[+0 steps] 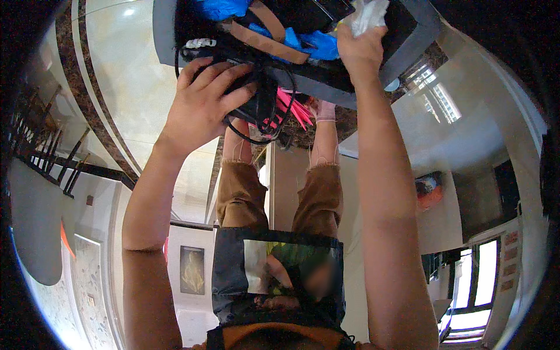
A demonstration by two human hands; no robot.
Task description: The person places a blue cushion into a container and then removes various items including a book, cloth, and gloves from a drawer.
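Observation:
My left hand (205,96) is closed over a bundle of black cable (264,100), its fingers spread across it. Loops of the cable hang below the hand, in front of the near wall of a grey-sided open drawer or box (317,83). A white knobbly piece (201,43) lies just beyond my left fingertips. To the right, my right hand (362,50) grips a crumpled white piece of tissue or thin plastic (369,17) over the container's right part. Between the hands lie blue plastic bags (321,43) and tan strips (267,41); their material is unclear.
Bright pink strips (295,109) show under the container's near side, close to my feet. Glossy tiled floor (118,65) with dark bands stretches left. Dark chair legs (65,153) stand at the far left. An orange-red object (429,192) is at the right.

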